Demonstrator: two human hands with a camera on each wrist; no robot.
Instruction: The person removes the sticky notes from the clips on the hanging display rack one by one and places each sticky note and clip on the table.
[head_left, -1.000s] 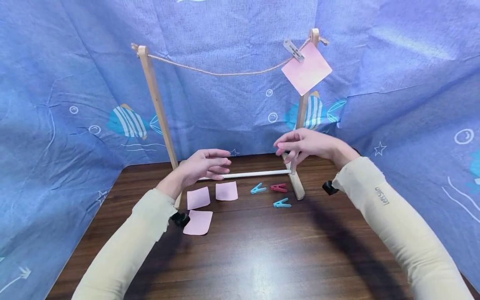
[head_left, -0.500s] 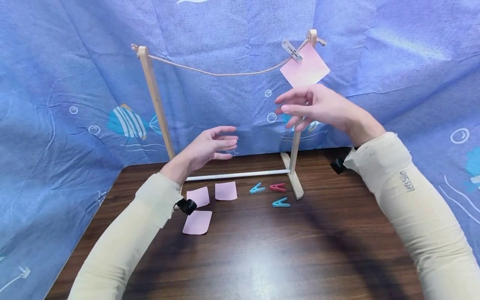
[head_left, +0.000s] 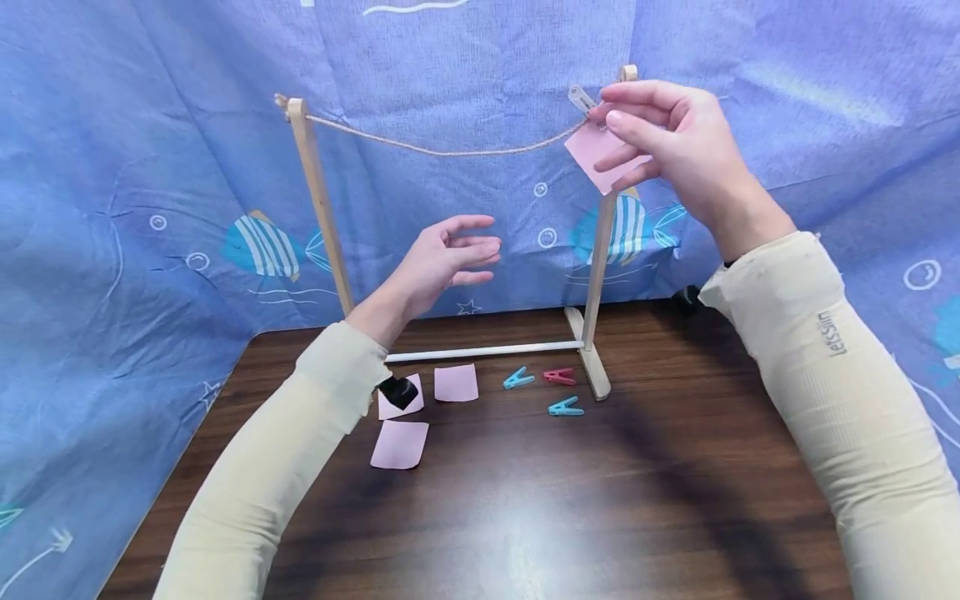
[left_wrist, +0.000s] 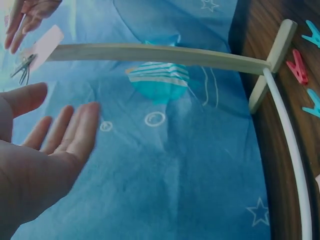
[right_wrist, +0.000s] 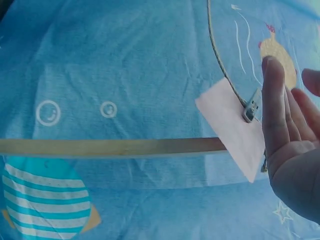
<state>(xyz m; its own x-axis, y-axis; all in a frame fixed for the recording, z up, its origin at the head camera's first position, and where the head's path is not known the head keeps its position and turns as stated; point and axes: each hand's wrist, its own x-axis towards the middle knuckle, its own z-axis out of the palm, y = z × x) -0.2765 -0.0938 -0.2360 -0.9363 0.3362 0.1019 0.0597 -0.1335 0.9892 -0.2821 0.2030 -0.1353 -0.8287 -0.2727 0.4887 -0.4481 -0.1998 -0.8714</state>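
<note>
A pink paper square [head_left: 585,147] hangs by one corner from the rope [head_left: 450,153], held by a grey clothespin [head_left: 580,98]. My right hand [head_left: 686,146] is raised in front of that paper, fingers spread and relaxed, and hides part of it in the head view. In the right wrist view the clothespin [right_wrist: 251,106] sits on the rope right by my fingers. My left hand [head_left: 450,258] hovers below the rope's middle with relaxed fingers, holding nothing. From the left wrist, the hanging paper [left_wrist: 47,47] shows beyond my left fingertips.
Wooden posts [head_left: 321,200] and a white crossbar [head_left: 487,352] form the rope's stand. On the brown table [head_left: 495,500] lie three pink paper squares [head_left: 455,383], two blue clothespins [head_left: 566,407] and a red clothespin [head_left: 559,377]. A blue fish-print cloth [head_left: 450,67] hangs behind.
My right hand has risen from near the stand's foot up to the hanging paper. My left hand has moved up and a little right. The papers and clothespins on the table stay put.
</note>
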